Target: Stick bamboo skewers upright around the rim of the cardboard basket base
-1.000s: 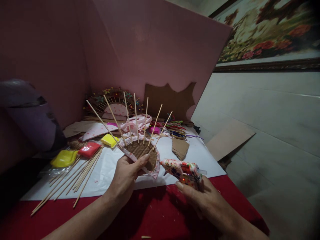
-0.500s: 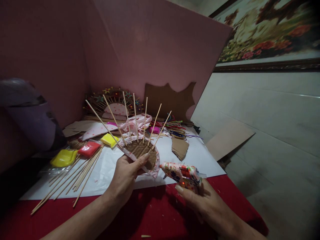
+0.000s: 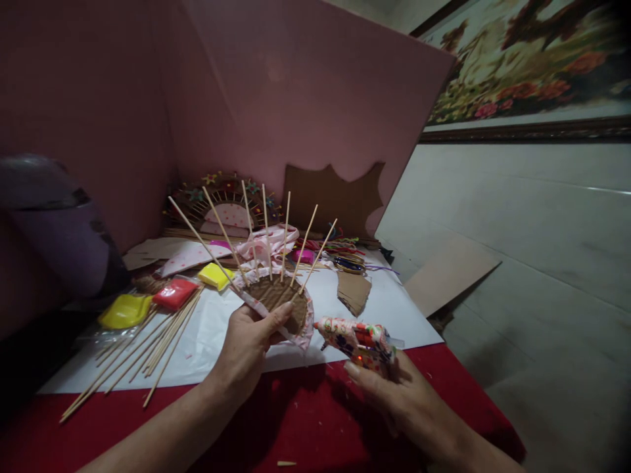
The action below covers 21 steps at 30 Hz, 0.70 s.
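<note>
My left hand grips a half-round piece of cardboard edged with pink cloth, thumb on its corrugated face. Several thin wooden sticks fan out upward from its curved edge. In my right hand is a hot glue gun with a flowered cover and a small lit red light. Its nozzle points left, close to the cloth rim at the cardboard's right side; whether it touches I cannot tell. The fingers under the handle are mostly hidden.
Loose wooden sticks lie on the white sheet at left, beside red and yellow clay packets. Behind are a decorated cardboard fan, scissors and a cardboard scrap. A red cloth covers the near edge.
Almost nothing differs. The whole view has shifted very slightly; both hands keep the same hold, with the glue gun still beside the cardboard's right rim.
</note>
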Available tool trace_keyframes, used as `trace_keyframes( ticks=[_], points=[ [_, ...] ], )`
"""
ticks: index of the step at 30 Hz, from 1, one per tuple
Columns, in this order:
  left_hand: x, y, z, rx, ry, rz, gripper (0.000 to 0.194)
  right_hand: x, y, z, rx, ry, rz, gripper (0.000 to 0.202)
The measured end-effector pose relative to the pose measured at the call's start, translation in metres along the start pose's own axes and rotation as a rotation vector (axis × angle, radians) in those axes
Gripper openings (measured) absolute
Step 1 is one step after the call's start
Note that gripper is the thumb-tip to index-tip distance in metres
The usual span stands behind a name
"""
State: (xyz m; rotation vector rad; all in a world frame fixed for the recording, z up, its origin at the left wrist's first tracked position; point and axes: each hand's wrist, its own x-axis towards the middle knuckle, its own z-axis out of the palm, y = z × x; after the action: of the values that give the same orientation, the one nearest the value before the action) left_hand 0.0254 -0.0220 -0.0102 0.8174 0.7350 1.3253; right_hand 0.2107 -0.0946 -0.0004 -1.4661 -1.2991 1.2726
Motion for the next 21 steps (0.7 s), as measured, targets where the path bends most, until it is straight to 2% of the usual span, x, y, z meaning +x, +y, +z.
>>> trace_keyframes(
  ticks=[8,17,21],
  points=[
    [0.0005,-0.0028,-0.0014,-0.006,-0.007,-0.002,0.015,-0.0049,-0.008,0.0016,-0.006,-0.032,-0.021,0.034],
    [0.002,-0.0023,-0.0011,-0.004,-0.004,0.007,0.018,0.0007,-0.0034,0.0025,0.013,-0.023,-0.034,0.034],
    [0.0012,-0.0018,-0.0009,-0.012,-0.008,0.014,0.021,-0.0011,-0.0075,0.003,0.021,-0.007,0.017,0.035]
  ],
)
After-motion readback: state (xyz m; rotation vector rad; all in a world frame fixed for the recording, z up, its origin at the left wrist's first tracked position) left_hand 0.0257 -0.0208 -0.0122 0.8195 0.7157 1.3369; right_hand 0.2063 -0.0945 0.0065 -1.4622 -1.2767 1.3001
